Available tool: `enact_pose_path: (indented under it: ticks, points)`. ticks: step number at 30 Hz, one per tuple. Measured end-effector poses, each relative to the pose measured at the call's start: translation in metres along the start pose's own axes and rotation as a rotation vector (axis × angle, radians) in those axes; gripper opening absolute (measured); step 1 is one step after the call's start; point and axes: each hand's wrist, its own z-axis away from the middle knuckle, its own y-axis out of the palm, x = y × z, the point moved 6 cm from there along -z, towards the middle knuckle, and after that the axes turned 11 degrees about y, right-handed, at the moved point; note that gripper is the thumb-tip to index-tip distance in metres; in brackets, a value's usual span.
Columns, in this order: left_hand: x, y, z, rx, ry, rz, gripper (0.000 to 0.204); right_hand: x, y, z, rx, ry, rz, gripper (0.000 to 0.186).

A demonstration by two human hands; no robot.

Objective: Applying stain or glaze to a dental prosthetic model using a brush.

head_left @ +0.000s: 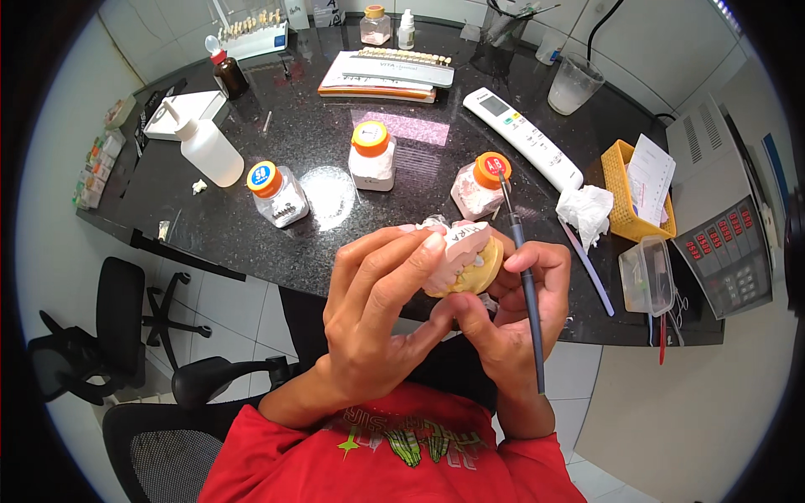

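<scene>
Close in front of my chest, above the counter's near edge, is a dental plaster model (466, 267) with a pinkish-white part and a yellow part set against each other, teeth along the seam. My left hand (377, 293) is closed round its left side, fingers over the top and thumb below. My right hand (524, 302) steadies the yellow part with its thumb and fingers. It also grips a slim black-handled brush (528, 302), whose narrow tip points up and away in front of an orange-lidded powder jar (478, 191). The finger ends behind the model are hidden.
Two more powder jars, one blue-and-orange-lidded (278, 194) and one orange-lidded (371, 157), stand on the black counter (319, 134). A white squeeze bottle (210, 151) is at left. A remote control (524, 138), crumpled tissue (585, 214), yellow basket (625, 193) and control unit (729, 251) occupy the right.
</scene>
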Motion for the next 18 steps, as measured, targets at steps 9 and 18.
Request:
enact_pose_path:
  ticks: [9, 18]
  points:
    - [0.012, -0.009, 0.003, 0.060, -0.149, 0.256, 0.040, 0.001, -0.001, 0.000, 0.013, -0.043, 0.113, 0.052]
    - [0.013, -0.010, 0.003, 0.047, -0.192, 0.277, 0.035, 0.003, -0.002, 0.001, 0.033, -0.057, 0.190, 0.051]
